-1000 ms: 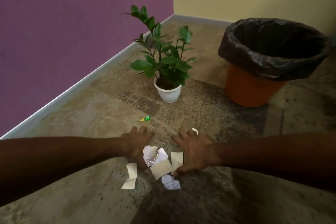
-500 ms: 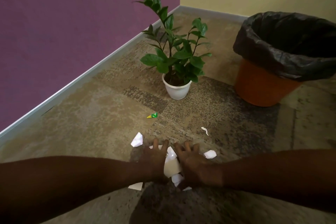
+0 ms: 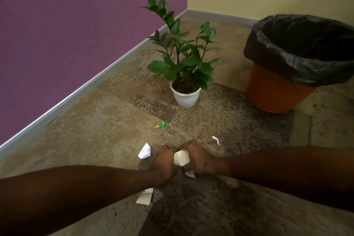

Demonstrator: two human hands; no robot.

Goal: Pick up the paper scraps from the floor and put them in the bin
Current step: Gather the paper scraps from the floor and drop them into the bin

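Left hand and right hand clench together around a bundle of paper scraps on the floor; the bin stands well beyond, nearer the right hand.

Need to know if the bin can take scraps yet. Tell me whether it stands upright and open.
Upright and open. The orange bin stands on its base on the carpet, lidless, its black liner folded over the rim. Its bottom is too dark to tell its contents.
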